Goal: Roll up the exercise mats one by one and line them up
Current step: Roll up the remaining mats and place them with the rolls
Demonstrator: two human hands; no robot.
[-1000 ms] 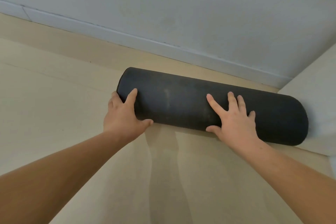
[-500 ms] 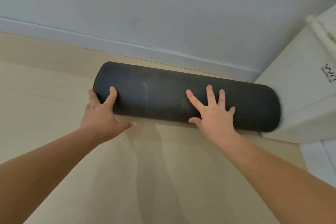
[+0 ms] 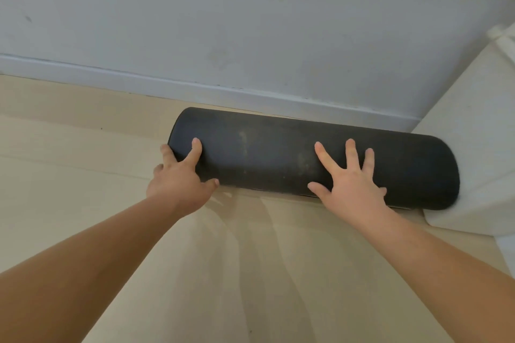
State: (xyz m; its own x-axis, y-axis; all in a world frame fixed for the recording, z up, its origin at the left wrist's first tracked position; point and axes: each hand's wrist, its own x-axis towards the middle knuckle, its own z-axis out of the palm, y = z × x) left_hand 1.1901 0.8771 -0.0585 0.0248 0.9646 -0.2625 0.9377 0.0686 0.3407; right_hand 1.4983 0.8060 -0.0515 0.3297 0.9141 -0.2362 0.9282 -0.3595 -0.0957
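Your left hand (image 3: 178, 178) presses with straight fingers at the left end and your right hand (image 3: 351, 185) lies flat and splayed on the black mat (image 3: 278, 156), already fully rolled beside the baseboard (image 3: 250, 92), its right end seemingly against a white object (image 3: 473, 153); no other mats show

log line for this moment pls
black mat: rolled, on floor by wall | left hand: touches its left end | right hand: flat on it, fingers spread

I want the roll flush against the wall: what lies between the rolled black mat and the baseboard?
Only bare beige floor: the head view shows a strip between rolled mat and baseboard, narrowing toward the mat's right end.
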